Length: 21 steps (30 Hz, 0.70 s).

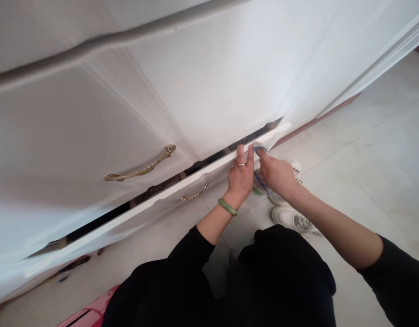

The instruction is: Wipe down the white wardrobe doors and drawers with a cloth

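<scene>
A white drawer [175, 188] with a small brass handle is pulled out a little, and a dark gap shows behind its front panel. My left hand [241, 178], with a ring and a green bangle, rests on the top edge of that panel. Its visible fingers are stretched out and apart. Close beside it, my right hand [276, 172] is closed on a cloth [260, 147], white with a blue edge, pressed against the panel near its right end. Blue and green parts [259, 190] hang below the hands, partly hidden.
Above the drawer is a large white cabinet front with a longer brass handle [140, 171]. White sneakers [291, 218] stand on the pale tiled floor [373, 168]. A pink object [90, 309] lies at the lower left, and small dark items lie by the cabinet base.
</scene>
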### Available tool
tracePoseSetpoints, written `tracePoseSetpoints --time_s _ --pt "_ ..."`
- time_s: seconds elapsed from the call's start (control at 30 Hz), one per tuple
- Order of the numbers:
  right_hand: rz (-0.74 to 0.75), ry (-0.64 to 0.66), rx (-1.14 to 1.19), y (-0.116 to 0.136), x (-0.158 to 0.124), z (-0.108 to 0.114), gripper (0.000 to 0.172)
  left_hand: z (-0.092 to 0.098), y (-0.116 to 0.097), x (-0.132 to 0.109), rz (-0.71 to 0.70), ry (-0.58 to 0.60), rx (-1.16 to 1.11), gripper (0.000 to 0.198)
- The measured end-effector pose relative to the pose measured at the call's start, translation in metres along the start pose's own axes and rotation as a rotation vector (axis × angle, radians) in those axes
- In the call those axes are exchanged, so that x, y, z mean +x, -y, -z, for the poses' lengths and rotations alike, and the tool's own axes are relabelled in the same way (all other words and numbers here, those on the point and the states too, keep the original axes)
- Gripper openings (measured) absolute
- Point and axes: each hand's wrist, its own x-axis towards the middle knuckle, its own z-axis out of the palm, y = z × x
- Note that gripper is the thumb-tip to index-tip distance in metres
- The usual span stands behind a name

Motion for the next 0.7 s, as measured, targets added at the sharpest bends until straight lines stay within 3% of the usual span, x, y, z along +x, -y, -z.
tracePoseSetpoints --time_s 0.47,0.6,0.7 --pt "0.012 -0.028 0.028 -0.0001 -0.0004 -0.0002 0.059 -0.0001 -0.0004 0.0007 0.014 0.016 -0.017 0.074" --pt "-0.066 -0.042 0.028 0.0005 0.0001 0.0 0.061 0.002 -0.0006 0.0008 0.008 0.018 -0.015 0.073" --pt "0.006 -0.017 0.051 0.0014 -0.0006 -0.0005 0.061 0.0024 -0.0005 0.0012 -0.003 0.019 -0.015 0.072"
